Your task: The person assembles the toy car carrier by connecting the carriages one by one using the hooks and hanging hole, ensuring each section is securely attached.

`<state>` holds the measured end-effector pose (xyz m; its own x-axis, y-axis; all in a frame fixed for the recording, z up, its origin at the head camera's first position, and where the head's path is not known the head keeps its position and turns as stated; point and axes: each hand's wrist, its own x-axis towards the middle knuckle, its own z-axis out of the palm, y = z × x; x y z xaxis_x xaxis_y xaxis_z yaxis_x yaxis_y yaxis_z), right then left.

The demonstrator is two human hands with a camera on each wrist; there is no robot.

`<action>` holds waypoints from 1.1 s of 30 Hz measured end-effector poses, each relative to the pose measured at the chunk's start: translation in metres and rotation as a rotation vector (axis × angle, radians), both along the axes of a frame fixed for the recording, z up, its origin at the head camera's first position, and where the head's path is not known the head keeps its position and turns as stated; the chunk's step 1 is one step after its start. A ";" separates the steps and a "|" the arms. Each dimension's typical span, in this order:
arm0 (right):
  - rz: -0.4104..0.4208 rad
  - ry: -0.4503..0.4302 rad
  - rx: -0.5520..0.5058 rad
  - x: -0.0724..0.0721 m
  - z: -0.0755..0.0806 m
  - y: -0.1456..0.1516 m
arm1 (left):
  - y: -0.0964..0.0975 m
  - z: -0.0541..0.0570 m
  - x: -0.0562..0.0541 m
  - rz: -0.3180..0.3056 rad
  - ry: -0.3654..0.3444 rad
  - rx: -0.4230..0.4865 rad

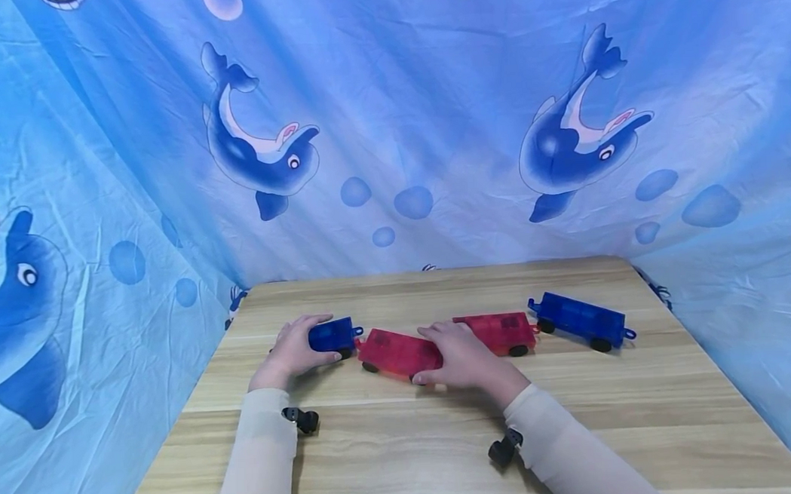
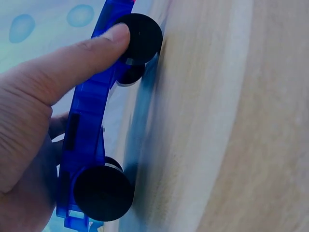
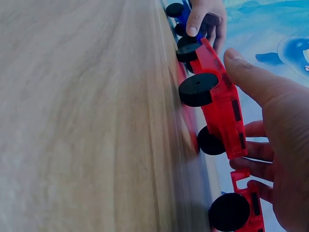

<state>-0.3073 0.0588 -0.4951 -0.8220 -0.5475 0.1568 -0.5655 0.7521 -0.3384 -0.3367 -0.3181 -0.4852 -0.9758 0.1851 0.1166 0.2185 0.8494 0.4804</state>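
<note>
So the left hand has a pretty snug grip on the blue car at the left end, thumb against the near front wheel and fingers tucked round the far side, so the gap is only about as wide as the car. The right hand spans a bit wider and holds the left red car by its right end, thumb on the near side, fingers bent behind it. That red car sits slightly askew between the held blue one and the other red car, which is partly behind the right hand. Its left end is right up by the blue car's ring (honestly can't tell if they're hooked together). Further right there's a second blue car, angled, its left end just beside that other red one, and it's well apart from both hands. Everything's toward the far part of a wood-grain table, with dolphin-print cloth hanging behind. Pale sleeves on both arms, small black gadget at the left wrist.
</note>
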 end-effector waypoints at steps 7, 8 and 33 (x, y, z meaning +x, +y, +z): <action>-0.002 0.038 0.045 0.000 -0.002 -0.001 | 0.000 0.000 0.000 0.024 -0.016 -0.028; 0.001 0.049 0.044 0.000 -0.003 -0.001 | 0.000 0.000 0.000 0.024 -0.016 -0.031; -0.064 0.092 0.065 -0.004 -0.010 -0.004 | -0.005 -0.004 -0.001 0.024 -0.014 0.021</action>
